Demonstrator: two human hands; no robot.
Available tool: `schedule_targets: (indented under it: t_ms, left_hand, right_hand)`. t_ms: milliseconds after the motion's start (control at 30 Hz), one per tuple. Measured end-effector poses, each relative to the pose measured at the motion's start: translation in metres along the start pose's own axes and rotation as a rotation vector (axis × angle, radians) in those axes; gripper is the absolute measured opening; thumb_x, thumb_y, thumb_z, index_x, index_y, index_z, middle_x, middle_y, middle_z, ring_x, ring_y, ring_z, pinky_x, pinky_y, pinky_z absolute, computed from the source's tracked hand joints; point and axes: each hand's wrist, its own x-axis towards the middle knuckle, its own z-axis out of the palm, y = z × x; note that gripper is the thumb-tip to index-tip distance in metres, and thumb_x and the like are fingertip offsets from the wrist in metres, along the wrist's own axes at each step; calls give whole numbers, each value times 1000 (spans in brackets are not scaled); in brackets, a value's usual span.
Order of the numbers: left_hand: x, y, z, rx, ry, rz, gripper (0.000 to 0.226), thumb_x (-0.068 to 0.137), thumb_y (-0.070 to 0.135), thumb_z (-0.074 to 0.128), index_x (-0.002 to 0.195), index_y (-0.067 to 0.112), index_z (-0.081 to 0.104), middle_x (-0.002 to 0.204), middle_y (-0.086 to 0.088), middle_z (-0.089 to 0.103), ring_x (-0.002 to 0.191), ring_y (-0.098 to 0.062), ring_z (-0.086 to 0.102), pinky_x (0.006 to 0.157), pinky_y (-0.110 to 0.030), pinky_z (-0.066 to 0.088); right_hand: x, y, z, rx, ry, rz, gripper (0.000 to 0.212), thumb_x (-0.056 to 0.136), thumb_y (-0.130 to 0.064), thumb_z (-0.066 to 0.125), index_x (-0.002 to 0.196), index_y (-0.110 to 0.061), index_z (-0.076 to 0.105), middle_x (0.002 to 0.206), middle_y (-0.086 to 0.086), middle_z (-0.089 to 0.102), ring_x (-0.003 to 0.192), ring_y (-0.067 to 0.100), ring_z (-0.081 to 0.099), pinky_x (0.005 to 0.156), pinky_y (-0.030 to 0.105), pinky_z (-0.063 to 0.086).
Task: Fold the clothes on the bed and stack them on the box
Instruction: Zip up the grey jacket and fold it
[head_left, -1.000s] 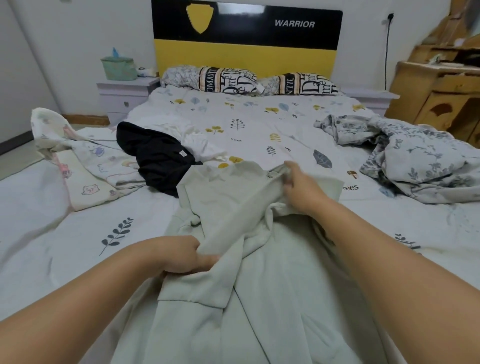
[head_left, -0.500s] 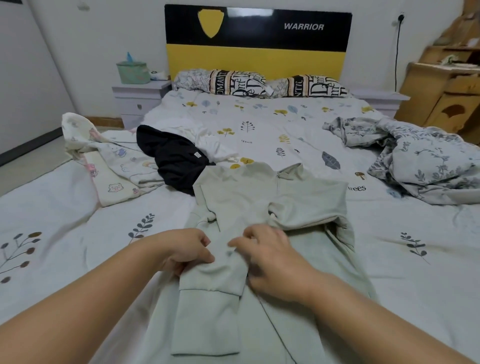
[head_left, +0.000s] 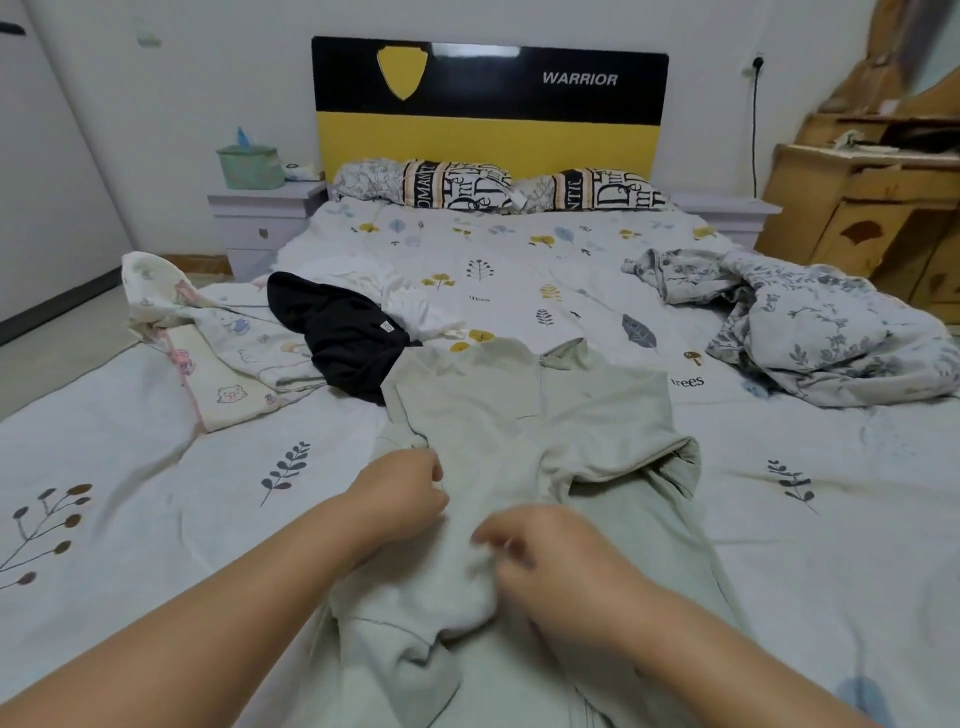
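white bedding printed with leaves and small trees covered the whole bed, under a glossy black and yellow headboard. one lilac nightstand at the left carried one green tissue box. one cream cartoon-print garment lay rumpled, one black garment just beside it. the left hand pinched the soft pale green garment at its left edge; the right hand curled round a bunched fold of it, blurred. two lettered pillows leaned at the head. one grey floral garment sat crumpled by one wooden dresser.
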Motion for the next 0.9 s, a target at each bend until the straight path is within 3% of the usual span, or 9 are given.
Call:
schedule_targets:
  t_ms: [100, 200, 433, 533, 633, 700, 767, 833, 900]
  left_hand:
    - [12, 13, 8, -39, 62, 33, 31, 93, 25, 48, 122, 16, 50, 118, -3, 54, 101, -19, 51, 80, -25, 38]
    - [24, 24, 17, -2, 72, 60, 33, 96, 26, 43, 128, 17, 46, 126, -6, 49, 113, -23, 49, 90, -29, 40]
    - [52, 35, 42, 163, 218, 31, 36, 93, 6, 37, 128, 14, 38, 116, -7, 53, 106, -25, 52, 71, -29, 35]
    - [57, 30, 50, 77, 269, 55, 41, 88, -1, 34, 124, 16, 41, 113, -5, 57, 103, -24, 54, 76, -31, 39]
    - [58, 24, 56, -3, 390, 88, 35, 87, -2, 37, 115, 17, 46, 107, -2, 56, 99, -23, 53, 72, -30, 40]
    - [62, 19, 59, 2, 531, 161, 29, 78, -4, 55, 97, 17, 55, 91, 1, 57, 84, -20, 56, 58, -23, 33]
    - [70, 14, 65, -28, 690, 300, 28, 62, -2, 68, 80, 19, 62, 78, 3, 60, 72, -20, 59, 56, -24, 39]
    - [72, 11, 68, 39, 713, 429, 23, 72, 13, 57, 89, 21, 69, 100, -2, 67, 96, -23, 62, 73, -35, 51]
    - [66, 14, 66, 114, 470, 480, 49, 86, 32, 27, 122, 24, 60, 142, -4, 46, 135, -22, 38, 108, -44, 26]
  right_hand:
    - [24, 36, -36, -16, 411, 304, 27, 88, -14, 48, 104, -20, 68, 97, 2, 67, 95, 21, 59, 74, 27, 39]
    - [51, 86, -66, -97, 561, 486, 30, 89, -11, 44, 107, -15, 68, 111, 10, 66, 105, 31, 57, 82, 32, 42]
    - [122, 146, -81, -440, 213, 519, 53, 98, -15, 33, 147, -30, 22, 132, 14, 49, 117, 33, 50, 82, 34, 41]
    - [147, 162, -69, -536, 58, 493, 43, 98, -17, 34, 141, -19, 36, 133, 14, 50, 119, 30, 50, 91, 34, 42]
    - [165, 170, -69, -523, 212, 545, 29, 96, -13, 40, 120, -7, 55, 126, 17, 54, 114, 33, 52, 91, 35, 43]
    - [176, 170, -71, -419, 396, 590, 27, 93, -7, 40, 117, -4, 53, 122, 21, 54, 112, 37, 52, 87, 36, 42]
    - [185, 165, -66, -374, 343, 621, 33, 93, -11, 42, 126, -6, 43, 129, 23, 48, 118, 38, 47, 94, 39, 40]
    - [187, 155, -52, -440, 225, 670, 45, 96, -29, 43, 136, -11, 32, 139, 20, 38, 128, 37, 36, 102, 43, 33]
    - [182, 146, -34, -544, 227, 654, 62, 96, -48, 37, 146, -15, 20, 149, 20, 25, 137, 37, 23, 107, 46, 26]
